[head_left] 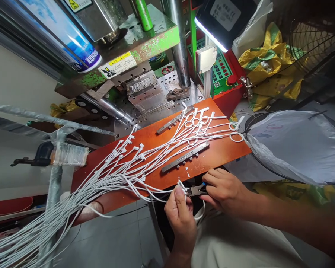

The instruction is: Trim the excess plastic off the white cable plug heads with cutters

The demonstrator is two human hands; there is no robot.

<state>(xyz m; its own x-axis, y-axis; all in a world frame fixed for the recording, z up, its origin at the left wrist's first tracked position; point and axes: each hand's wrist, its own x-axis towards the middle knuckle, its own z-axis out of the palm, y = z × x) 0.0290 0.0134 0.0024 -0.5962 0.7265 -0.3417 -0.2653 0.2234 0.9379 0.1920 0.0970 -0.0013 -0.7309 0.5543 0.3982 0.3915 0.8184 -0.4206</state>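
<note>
My left hand point(181, 212) pinches a white cable near its moulded end, just off the front edge of the orange board point(100, 156). In my right hand point(223, 190) is a pair of cutting pliers point(195, 190) with blue on the handles. Their jaws meet the cable end right beside my left fingertips. Whether the jaws are fully closed on it I cannot make out. A loop of the white cable hangs below my hands. Many white cables point(100, 190) with moulded plugs lie bundled across the board, near two metal bars point(185, 157) with small pegs.
Behind the board stands a green press with a steel mould point(142, 89) and a red control box point(226, 78). A spray can point(83, 56) is at upper left. A white-lined bin point(296, 145) stands at right. A clamp point(44, 154) and wrapped frame are at left.
</note>
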